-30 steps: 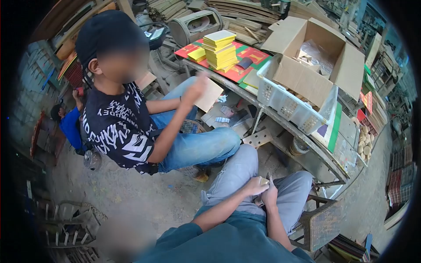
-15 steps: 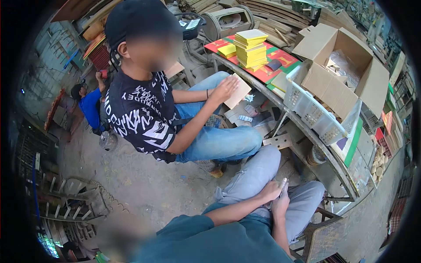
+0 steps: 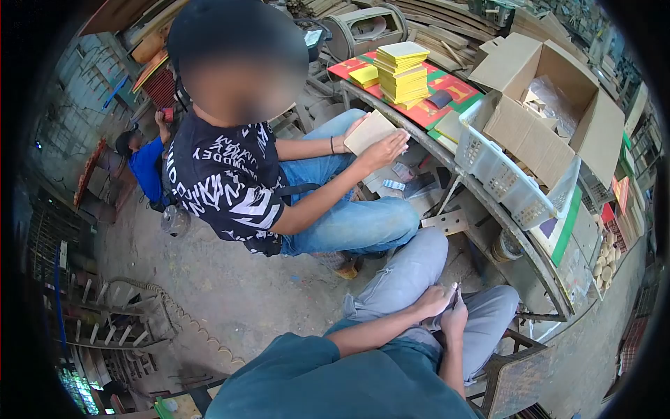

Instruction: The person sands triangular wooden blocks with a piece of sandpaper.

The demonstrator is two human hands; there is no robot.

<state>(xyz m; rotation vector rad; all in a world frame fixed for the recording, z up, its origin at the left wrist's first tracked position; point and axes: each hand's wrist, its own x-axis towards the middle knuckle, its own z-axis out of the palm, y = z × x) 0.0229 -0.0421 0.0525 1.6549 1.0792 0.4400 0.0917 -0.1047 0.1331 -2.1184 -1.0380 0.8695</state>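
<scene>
My left hand (image 3: 433,301) is closed over my lap, with a pale tip showing at its fingers. Close beside it on the right, my right hand (image 3: 455,318) is closed too, its fingertips near that pale tip. Whatever lies between the fingers is too small to make out. Both hands are above my grey trousers (image 3: 398,279). Across from me, a seated co-worker holds a flat, light wooden piece (image 3: 370,133) in both hands.
A low table (image 3: 460,93) bears a stack of yellow-edged blocks (image 3: 403,77). A white plastic basket (image 3: 488,157) with an open cardboard box (image 3: 523,129) stands beside it. A wooden stool (image 3: 516,380) is at my right. Another person (image 3: 145,171) sits at the far left.
My hands have come slightly apart at the fingertips. The co-worker's upper hand has moved from the wooden piece's face to its right edge, and the head has leaned forward.
</scene>
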